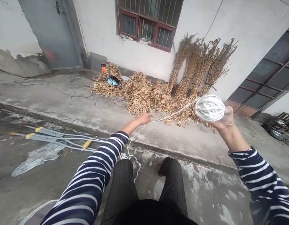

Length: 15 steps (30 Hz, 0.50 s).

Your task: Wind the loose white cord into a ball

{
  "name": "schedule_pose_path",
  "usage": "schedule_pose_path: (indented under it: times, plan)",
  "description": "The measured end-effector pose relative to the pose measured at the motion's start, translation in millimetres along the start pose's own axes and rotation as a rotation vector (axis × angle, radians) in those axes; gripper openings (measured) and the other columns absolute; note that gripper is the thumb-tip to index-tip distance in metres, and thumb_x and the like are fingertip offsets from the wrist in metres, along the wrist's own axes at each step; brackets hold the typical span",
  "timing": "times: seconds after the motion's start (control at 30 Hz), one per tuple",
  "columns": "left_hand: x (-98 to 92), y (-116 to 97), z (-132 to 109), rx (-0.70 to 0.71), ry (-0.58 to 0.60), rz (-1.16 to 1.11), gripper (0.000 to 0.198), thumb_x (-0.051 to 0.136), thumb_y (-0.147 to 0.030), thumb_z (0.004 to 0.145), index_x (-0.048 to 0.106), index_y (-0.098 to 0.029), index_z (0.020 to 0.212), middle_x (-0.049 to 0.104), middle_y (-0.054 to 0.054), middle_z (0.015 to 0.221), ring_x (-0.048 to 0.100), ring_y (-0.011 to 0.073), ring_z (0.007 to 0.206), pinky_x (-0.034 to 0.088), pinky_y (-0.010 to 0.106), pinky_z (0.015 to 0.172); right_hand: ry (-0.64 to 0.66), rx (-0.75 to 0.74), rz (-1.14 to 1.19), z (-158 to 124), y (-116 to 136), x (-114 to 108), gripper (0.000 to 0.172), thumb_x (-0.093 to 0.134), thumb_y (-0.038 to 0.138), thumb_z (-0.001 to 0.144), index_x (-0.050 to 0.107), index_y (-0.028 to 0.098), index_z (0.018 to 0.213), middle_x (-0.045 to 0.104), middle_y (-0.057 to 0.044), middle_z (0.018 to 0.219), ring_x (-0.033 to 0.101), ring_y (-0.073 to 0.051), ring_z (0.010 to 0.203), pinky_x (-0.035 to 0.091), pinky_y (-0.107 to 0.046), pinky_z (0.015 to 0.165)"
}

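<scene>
My right hand [225,120] is raised at the right, its fingers wrapped behind a wound ball of white cord [209,108]. From the ball a stretch of cord [185,107] runs left and down to my left hand [144,118], which is closed on it near the middle of the view. Below my left hand the cord hangs down to a loose, tangled pile [124,156] on the ground beside my left leg.
Heaps of dry leaves [139,90] lie along the wall, with bundled dry stalks [186,75] leaning upright at their right. Crutches [65,139] and a clear plastic sheet [39,157] lie at the left. A low concrete step edge [163,151] crosses in front of my feet.
</scene>
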<state>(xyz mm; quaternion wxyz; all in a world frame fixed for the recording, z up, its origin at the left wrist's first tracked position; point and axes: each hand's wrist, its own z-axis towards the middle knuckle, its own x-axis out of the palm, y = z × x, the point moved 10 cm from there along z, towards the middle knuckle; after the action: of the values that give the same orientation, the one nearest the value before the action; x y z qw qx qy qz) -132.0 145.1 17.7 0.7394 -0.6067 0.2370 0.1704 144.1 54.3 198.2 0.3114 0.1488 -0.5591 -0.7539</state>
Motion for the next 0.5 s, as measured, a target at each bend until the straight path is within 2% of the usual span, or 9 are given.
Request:
schedule_pose_path:
  times: [0.07,0.1,0.17,0.23,0.3,0.37,0.43,0.5]
  plan:
    - [24.9,-43,-3,0.052,0.105,-0.119,0.030,0.070,-0.021,0.090,0.076,-0.020,0.119,0.074,0.009,0.134,0.071,0.0215,0.114,0.057,0.031,0.092,-0.025,0.053,0.028,2,-14,1,0.067,0.068,0.024,0.055,0.066,0.023,0.122,0.078,-0.008,0.115,0.076,-0.032,0.100,0.068,-0.043,0.071]
    - [37.3,-70,-7,0.120,0.180,-0.286,0.036,0.068,-0.026,0.095,0.073,-0.021,0.130,0.068,0.011,0.146,0.069,0.0224,0.122,0.057,0.033,0.094,-0.049,0.076,0.038,3,-20,1,0.071,0.070,0.023,0.053,0.066,0.024,0.124,0.078,-0.007,0.117,0.076,-0.033,0.104,0.068,-0.048,0.078]
    - [51.9,-122,-17,0.265,0.292,-0.567,0.043,0.070,-0.033,0.096,0.069,-0.022,0.137,0.065,0.013,0.149,0.067,0.0228,0.126,0.055,0.037,0.101,-0.087,0.121,0.051,3,-31,3,0.076,0.074,0.022,0.051,0.065,0.027,0.126,0.076,-0.006,0.121,0.073,-0.036,0.115,0.067,-0.055,0.089]
    - [56.3,-155,-26,0.355,0.331,-0.745,0.044,0.077,-0.034,0.091,0.072,-0.020,0.132,0.073,0.014,0.134,0.070,0.0210,0.119,0.052,0.040,0.107,-0.109,0.156,0.056,1,-40,5,0.077,0.078,0.024,0.050,0.064,0.028,0.126,0.075,-0.006,0.125,0.070,-0.039,0.122,0.065,-0.059,0.094]
    - [58.5,-168,-31,0.372,0.324,-0.786,0.034,0.081,-0.034,0.087,0.077,-0.016,0.116,0.080,0.011,0.105,0.074,0.0181,0.101,0.051,0.041,0.105,-0.128,0.170,0.053,-2,-47,4,0.076,0.080,0.026,0.050,0.065,0.027,0.124,0.074,-0.006,0.126,0.068,-0.040,0.125,0.063,-0.060,0.097]
    - [57.7,-168,-34,0.365,0.304,-0.741,0.023,0.079,-0.035,0.088,0.079,-0.014,0.097,0.076,0.005,0.079,0.072,0.0153,0.083,0.052,0.040,0.100,-0.136,0.178,0.048,-7,-51,0,0.072,0.082,0.027,0.049,0.067,0.027,0.120,0.074,-0.006,0.125,0.069,-0.039,0.123,0.062,-0.059,0.099]
    - [52.4,-165,-36,0.378,0.301,-0.675,0.023,0.075,-0.036,0.091,0.078,-0.014,0.085,0.073,0.003,0.073,0.070,0.0142,0.079,0.052,0.039,0.097,-0.118,0.197,0.053,-14,-58,-4,0.067,0.085,0.028,0.048,0.068,0.025,0.113,0.074,-0.008,0.123,0.070,-0.038,0.120,0.061,-0.058,0.099]
    - [46.9,-159,-38,0.394,0.352,-0.619,0.022,0.074,-0.036,0.091,0.079,-0.016,0.084,0.076,0.004,0.079,0.071,0.0147,0.084,0.051,0.038,0.098,-0.084,0.235,0.061,-23,-68,-7,0.064,0.088,0.030,0.045,0.069,0.024,0.106,0.075,-0.010,0.119,0.072,-0.038,0.115,0.062,-0.057,0.096]
